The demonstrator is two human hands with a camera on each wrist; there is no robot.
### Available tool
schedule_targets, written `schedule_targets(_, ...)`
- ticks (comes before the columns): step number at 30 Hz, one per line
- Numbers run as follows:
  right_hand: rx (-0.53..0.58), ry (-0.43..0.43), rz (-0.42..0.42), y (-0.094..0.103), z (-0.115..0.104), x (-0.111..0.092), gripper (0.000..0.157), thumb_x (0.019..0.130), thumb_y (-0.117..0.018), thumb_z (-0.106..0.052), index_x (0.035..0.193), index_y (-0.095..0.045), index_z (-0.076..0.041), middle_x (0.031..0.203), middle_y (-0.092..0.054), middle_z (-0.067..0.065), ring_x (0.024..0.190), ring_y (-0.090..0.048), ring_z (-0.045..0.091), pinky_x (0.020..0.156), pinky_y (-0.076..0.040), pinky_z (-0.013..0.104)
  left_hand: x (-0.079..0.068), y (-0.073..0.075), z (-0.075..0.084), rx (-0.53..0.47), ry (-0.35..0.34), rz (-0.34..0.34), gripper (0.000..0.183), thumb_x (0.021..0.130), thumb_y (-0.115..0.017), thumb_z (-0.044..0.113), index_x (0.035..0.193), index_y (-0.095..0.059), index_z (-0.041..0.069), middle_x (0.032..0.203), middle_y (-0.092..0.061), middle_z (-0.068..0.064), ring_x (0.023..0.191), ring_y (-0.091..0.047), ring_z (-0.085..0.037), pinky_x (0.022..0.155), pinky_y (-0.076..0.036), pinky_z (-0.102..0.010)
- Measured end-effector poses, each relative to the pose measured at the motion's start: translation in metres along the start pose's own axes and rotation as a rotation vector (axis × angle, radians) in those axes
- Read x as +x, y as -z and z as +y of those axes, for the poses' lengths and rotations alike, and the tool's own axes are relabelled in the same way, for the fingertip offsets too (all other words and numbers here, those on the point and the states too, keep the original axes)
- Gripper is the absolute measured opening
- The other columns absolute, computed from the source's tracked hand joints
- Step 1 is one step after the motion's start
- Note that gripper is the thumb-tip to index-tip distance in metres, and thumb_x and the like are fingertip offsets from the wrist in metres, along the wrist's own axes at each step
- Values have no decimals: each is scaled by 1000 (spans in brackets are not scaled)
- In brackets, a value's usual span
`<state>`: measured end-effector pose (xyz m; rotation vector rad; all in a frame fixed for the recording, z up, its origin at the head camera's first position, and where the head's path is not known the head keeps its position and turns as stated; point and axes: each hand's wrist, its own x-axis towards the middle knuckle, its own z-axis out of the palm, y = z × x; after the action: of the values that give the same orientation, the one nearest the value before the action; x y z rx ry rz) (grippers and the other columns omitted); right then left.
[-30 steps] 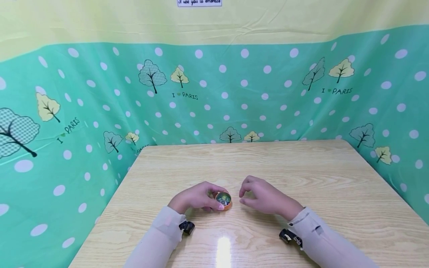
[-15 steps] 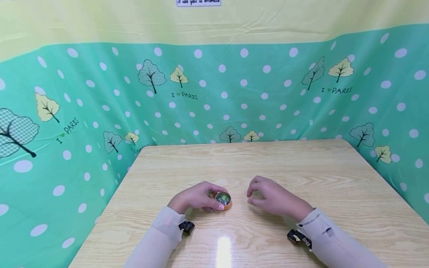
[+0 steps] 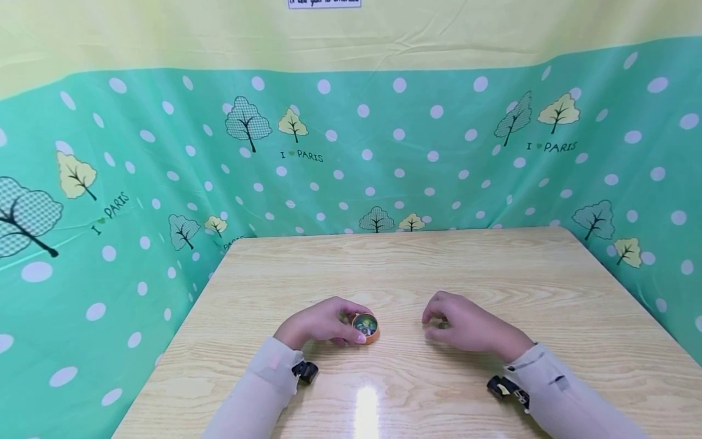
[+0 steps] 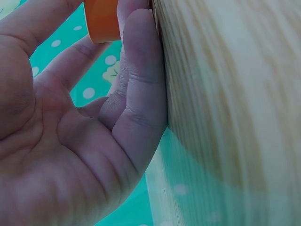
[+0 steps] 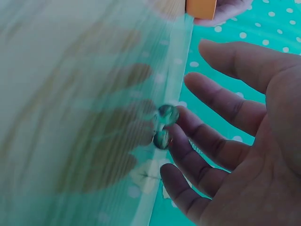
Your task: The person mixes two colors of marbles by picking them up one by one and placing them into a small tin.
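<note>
My left hand pinches a small round orange container between thumb and fingers on the wooden table. Dark green, glassy contents show inside its rim, too small to tell apart. In the left wrist view only the orange side wall appears, with the little finger lying along the tabletop. To the right, my right hand hovers low with loosely bent fingers, thumb apart from them. Two clear glass marbles, an upper marble and a lower marble, lie on the table at its middle and ring fingertips.
The light wood-grain table reflects a bright glare near its front. A green dotted curtain with printed trees hangs around the back and both sides. Each sleeve cuff carries a small black wrist camera.
My right hand has moved steadily to the right, away from the orange container, and a greenish marble now shows between its fingers. My left hand and the container have stayed in place.
</note>
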<state>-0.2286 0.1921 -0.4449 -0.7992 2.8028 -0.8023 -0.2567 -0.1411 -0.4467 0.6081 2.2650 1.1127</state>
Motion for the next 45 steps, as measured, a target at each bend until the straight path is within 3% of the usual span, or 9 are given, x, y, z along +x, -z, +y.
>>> schedule_targets(11, -15, -18, -27, 9, 9, -8, 24, 84, -87, -23, 103, -73, -24, 109, -62, -7, 97, -58, 14, 85, -51, 34, 0, 0, 1, -5, 4, 3, 46, 87, -85, 25, 131, -72, 26, 106, -70, -4, 73, -69, -19, 66, -59, -34)
schedule_targets(23, 3, -44, -52, 18, 26, -8, 25, 83, -84, -10, 102, -74, -23, 106, -61, -5, 99, -58, 15, 86, -53, 35, 0, -1, 0, -5, 7, 5, 46, 87, -86, 25, 131, -72, 26, 107, -70, -4, 74, -69, -19, 66, -59, -35)
schedule_targets(30, 34, -80, -29, 19, 35, -7, 21, 85, -82, -10, 102, -74, -19, 98, -62, -2, 89, -57, 14, 77, -52, 28, 0, 0, -2, -1, -5, 10, 43, 88, -85, 26, 129, -72, 29, 107, -71, -2, 76, -68, -19, 68, -59, -36)
schedule_targets(45, 126, -182, -41, 27, 58, -11, 13, 88, -81, -11, 94, -70, -15, 87, -64, -1, 80, -56, 16, 66, -49, 27, 0, -1, -2, -7, 7, 8, 45, 88, -85, 26, 130, -72, 30, 106, -70, -3, 75, -69, -20, 67, -58, -35)
